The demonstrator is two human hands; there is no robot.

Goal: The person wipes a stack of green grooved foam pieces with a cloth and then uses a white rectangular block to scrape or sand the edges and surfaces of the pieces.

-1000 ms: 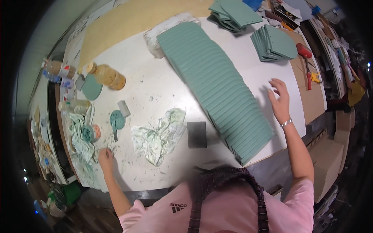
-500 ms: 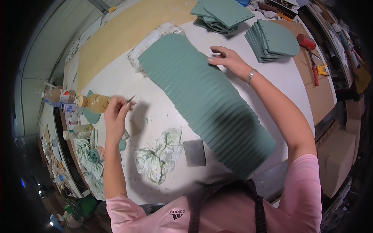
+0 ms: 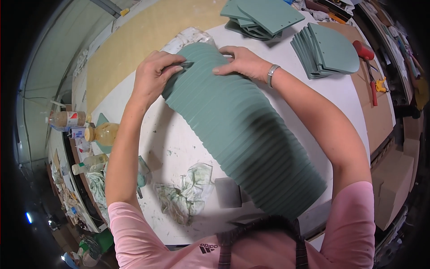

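A long row of overlapping green rounded panels point(image 3: 242, 121) slants across the table from the far middle to the near right. At its far left part, my left hand point(image 3: 154, 74) pinches a small dark thin piece point(image 3: 187, 65) between thumb and fingers, against the panels' surface. What kind of piece it is I cannot make out. My right hand point(image 3: 244, 62), with a silver bracelet at the wrist, rests over the far right edge of the row. Its thumb and forefinger are apart on the panels, while the other fingers are partly hidden.
Two stacks of green panels stand far right, one of flat boards point(image 3: 268, 18), one of rounded boards point(image 3: 333, 47). A red mallet point(image 3: 363, 50) lies beside them. Left are bottles point(image 3: 104, 134). A stained crumpled cloth point(image 3: 190, 193) and a grey block point(image 3: 228, 193) lie near.
My left hand has moved from beside the bottles, up and right onto the panels, carrying the thin piece. My right hand has shifted left onto the row's edge.
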